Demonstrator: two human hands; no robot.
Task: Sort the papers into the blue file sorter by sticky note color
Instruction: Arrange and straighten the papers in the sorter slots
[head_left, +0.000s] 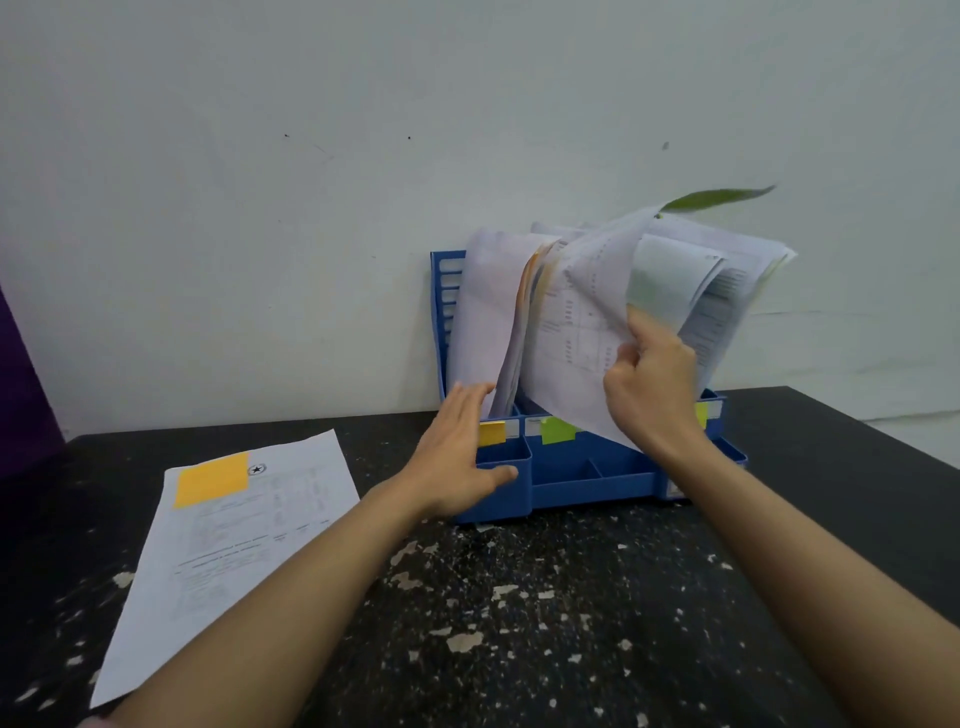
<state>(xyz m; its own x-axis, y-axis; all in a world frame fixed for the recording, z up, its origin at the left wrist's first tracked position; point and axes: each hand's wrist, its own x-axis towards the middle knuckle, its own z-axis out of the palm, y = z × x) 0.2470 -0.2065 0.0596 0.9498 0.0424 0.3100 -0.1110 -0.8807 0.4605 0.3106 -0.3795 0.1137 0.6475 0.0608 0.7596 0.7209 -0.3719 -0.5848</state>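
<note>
The blue file sorter (571, 483) stands against the wall, with orange (492, 432) and green (558, 431) colour tags on its front slots. My right hand (652, 384) grips a printed paper (582, 332) with a green sticky note (717, 199) at its top edge, held tilted over the middle slot. White papers (483, 306) stand in the left slot. With fingers straight, my left hand (457, 457) rests against the sorter's left front corner. A paper with an orange sticky note (213, 478) lies flat on the table at the left.
The table (545, 623) is black with chipped white specks and butts against a white wall. A purple object (21, 395) stands at the far left edge. A third tag at the sorter's right is mostly hidden behind my right wrist.
</note>
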